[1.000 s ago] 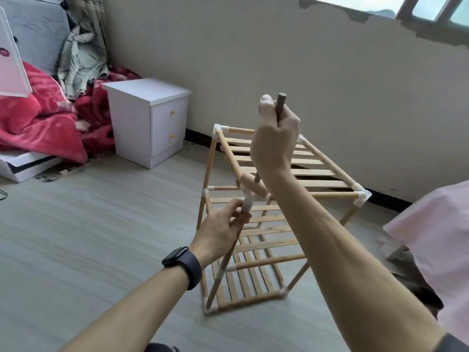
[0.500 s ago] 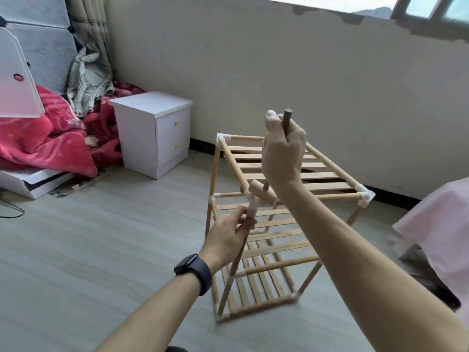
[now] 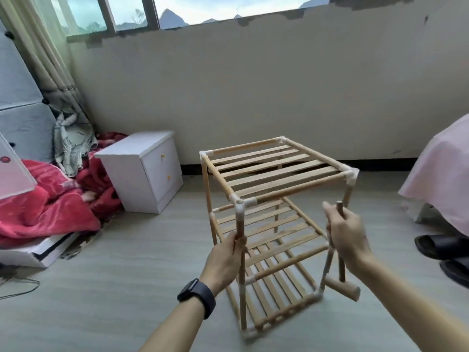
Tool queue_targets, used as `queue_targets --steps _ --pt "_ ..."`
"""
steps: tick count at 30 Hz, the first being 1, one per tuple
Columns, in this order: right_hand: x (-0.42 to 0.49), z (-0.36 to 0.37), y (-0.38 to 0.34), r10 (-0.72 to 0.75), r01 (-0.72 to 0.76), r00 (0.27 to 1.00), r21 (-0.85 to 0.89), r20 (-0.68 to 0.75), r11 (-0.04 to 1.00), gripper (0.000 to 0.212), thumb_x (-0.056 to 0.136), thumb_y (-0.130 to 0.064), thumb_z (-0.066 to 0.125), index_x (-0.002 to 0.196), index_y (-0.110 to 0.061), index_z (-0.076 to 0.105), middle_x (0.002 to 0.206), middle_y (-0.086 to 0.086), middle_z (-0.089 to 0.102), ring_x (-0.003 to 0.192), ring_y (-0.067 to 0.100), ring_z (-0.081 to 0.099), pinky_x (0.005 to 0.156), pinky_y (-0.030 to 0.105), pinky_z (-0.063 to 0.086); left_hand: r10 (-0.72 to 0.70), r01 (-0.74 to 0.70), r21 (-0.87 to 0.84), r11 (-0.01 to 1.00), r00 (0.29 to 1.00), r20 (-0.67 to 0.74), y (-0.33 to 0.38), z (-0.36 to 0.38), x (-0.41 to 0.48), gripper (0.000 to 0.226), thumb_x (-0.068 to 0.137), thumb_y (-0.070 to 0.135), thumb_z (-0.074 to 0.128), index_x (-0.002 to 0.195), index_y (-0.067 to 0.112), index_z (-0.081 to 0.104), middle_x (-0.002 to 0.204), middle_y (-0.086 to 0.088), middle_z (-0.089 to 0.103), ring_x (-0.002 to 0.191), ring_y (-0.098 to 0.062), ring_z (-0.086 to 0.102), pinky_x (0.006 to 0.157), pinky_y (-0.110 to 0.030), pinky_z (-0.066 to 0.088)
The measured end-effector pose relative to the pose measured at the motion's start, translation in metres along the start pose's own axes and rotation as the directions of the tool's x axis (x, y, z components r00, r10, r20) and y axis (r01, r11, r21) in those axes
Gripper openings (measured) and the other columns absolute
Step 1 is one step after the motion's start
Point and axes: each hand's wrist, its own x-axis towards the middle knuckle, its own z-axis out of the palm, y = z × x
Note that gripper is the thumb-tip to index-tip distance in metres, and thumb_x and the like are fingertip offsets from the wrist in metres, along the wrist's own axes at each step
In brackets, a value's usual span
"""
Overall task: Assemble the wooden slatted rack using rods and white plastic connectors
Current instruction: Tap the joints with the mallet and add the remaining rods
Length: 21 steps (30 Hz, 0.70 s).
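As the rack (image 3: pixel 276 226) stands: upright on the floor (image 3: pixel 121 275), three slatted tiers joined at every visible corner; it looks all but finished.
Left to do: probably only knocking joints tighter; no loose parts in view.
Left hand (image 3: pixel 225 255): curled round the front-left rod (image 3: pixel 241 298).
Right hand (image 3: pixel 347 235): gripping a wooden mallet (image 3: pixel 342 287), head hanging down, beside the front-right upright (image 3: pixel 326 266).
Materials: pale round wooden rods, flat smooth slats (image 3: pixel 264 162), glossy white plastic connectors (image 3: pixel 238 200).
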Motion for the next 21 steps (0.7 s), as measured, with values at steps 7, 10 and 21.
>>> queue_targets --steps 7,10,21 --pt "-0.023 0.008 0.068 0.078 0.054 0.951 -0.410 0.298 0.911 0.020 0.090 -0.052 0.069 0.100 -0.034 0.068 0.089 -0.021 0.068 0.086 -0.006 0.063 0.071 0.014 0.047 0.113 -0.111 0.026 0.993 0.988 -0.104 0.034 -0.004 0.024 0.037 0.097 0.063 0.031 0.093 0.035 0.055 0.086 0.003 0.067 0.081 -0.010 0.065 0.070 -0.034 0.050" --pt "-0.024 0.012 0.060 0.087 0.013 0.938 -0.285 0.336 0.958 0.044 0.087 -0.066 0.064 0.118 -0.035 0.063 0.110 -0.018 0.067 0.104 -0.004 0.064 0.078 0.011 0.049 0.148 -0.147 0.021 0.989 0.986 -0.073 0.054 -0.009 0.039 0.031 0.097 0.063 0.033 0.094 0.039 0.054 0.085 -0.003 0.067 0.090 -0.016 0.065 0.089 -0.046 0.053" --pt "0.054 0.014 -0.056 -0.014 0.014 1.000 0.005 -0.019 1.000 0.034 0.103 -0.055 0.044 0.102 -0.026 0.060 0.080 -0.010 0.077 0.091 0.007 0.068 0.078 0.025 0.045 0.296 -0.351 0.336 0.874 0.933 0.205 0.102 0.065 0.058 0.022 0.100 0.052 0.047 0.116 0.036 0.048 0.099 0.009 0.061 0.090 -0.012 0.059 0.079 -0.035 0.054"
